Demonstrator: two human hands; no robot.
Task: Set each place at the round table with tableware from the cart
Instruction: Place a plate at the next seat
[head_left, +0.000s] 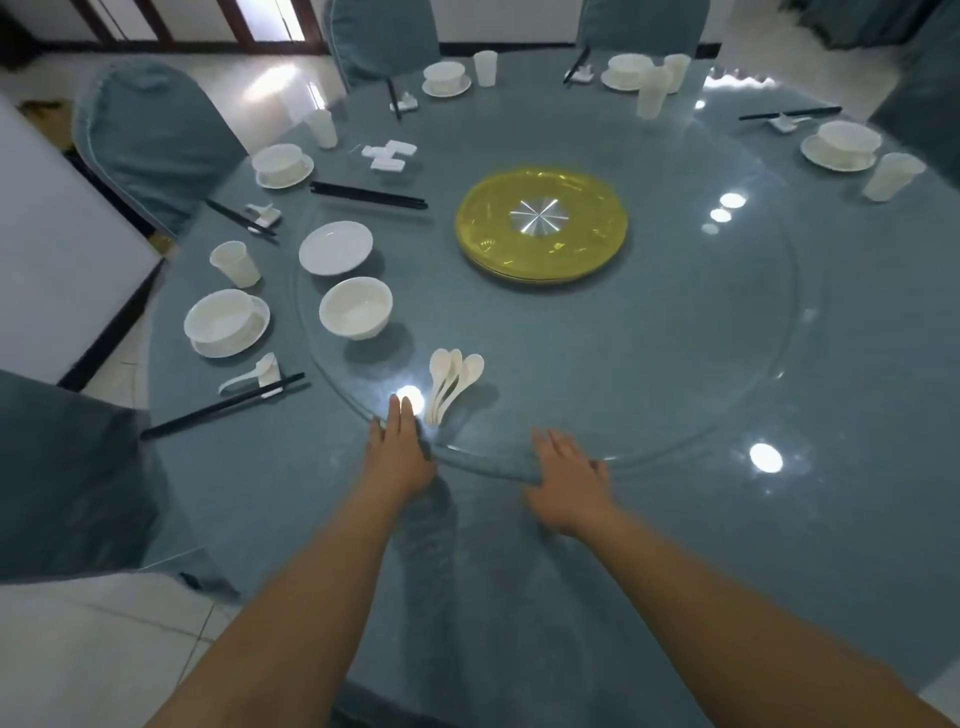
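Observation:
Both my hands lie flat on the near rim of the glass turntable (675, 426). My left hand (397, 452) has straight fingers just left of several white spoons (452, 384). My right hand (569, 473) presses the rim further right. On the turntable stand a loose white bowl (356, 306), a white plate (335, 247), black chopsticks (369, 195) and white chopstick rests (389, 153). A set place with bowl on plate (226, 322), cup (235, 264), spoon and chopsticks (223, 405) lies at the near left.
A yellow disc (540, 223) sits at the turntable's centre. More set places ring the round table (779, 545): far left (283, 165), back (445, 78), back right (631, 70) and right (844, 144). Blue-covered chairs (150, 140) stand around it.

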